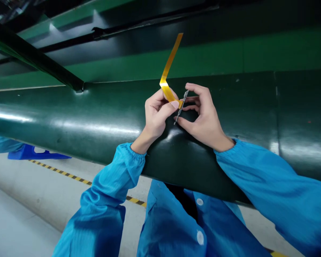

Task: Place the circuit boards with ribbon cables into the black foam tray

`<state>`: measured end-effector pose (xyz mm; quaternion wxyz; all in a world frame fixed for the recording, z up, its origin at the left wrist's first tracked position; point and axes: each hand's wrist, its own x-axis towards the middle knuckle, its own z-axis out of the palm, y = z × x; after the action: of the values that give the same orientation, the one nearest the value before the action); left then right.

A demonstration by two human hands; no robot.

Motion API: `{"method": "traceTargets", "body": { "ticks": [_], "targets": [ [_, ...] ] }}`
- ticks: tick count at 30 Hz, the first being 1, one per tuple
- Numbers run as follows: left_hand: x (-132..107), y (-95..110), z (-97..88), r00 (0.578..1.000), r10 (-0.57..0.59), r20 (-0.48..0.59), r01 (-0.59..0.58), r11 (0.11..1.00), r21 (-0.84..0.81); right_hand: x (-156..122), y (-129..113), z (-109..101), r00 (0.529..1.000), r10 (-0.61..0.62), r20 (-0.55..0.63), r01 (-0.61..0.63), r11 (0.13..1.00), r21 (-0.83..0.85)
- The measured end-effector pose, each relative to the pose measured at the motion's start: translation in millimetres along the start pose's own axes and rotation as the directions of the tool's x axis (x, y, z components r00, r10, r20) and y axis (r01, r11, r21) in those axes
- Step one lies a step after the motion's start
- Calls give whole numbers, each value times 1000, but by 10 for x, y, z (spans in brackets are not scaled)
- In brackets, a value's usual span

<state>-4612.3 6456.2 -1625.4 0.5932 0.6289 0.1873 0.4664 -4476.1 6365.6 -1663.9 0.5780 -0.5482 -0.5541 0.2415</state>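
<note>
Between thumb and fingers, my left hand (157, 112) pinches the lower end of a strip of amber adhesive tape (172, 59). The strip sticks up past the hand, bent near its middle, with its upper end free. My right hand (203, 114) grips a small thin circuit board (182, 105) by its edges, thumb at the lower end and index finger at the upper end. The board is seen nearly edge-on and tilted, so its faces are mostly hidden. The lower end of the tape meets the board's left side; whether it is stuck there I cannot tell.
Below my hands lies a dark green glossy work surface (96, 110). A dark post (42, 57) rises from its back left. A blue plastic object (37, 152) and a blue sleeve (4, 142) show at the left. Yellow-black tape (61, 172) marks the floor.
</note>
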Motion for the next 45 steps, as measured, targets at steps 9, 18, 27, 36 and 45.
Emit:
{"method": "traceTargets", "body": {
  "ticks": [9,18,27,36,45],
  "targets": [
    [0,-22,-11,1000,16,15,-16,1000,-4,-8,-6,1,1000,-24,-6,24,999,-29],
    [12,-12,-10,1000,13,-8,-13,1000,-6,5,-15,-10,1000,-11,13,11,999,-36],
    [16,-6,2,999,-42,-27,42,999,1,10,-36,-18,999,1,35,0,1000,-25],
    [27,-5,-3,999,-38,-24,38,999,-3,2,-23,-14,1000,-2,30,3,999,-51],
    [32,-17,-8,1000,-10,-19,10,1000,-4,20,-50,-21,999,7,37,-5,998,-55]
  ]
}}
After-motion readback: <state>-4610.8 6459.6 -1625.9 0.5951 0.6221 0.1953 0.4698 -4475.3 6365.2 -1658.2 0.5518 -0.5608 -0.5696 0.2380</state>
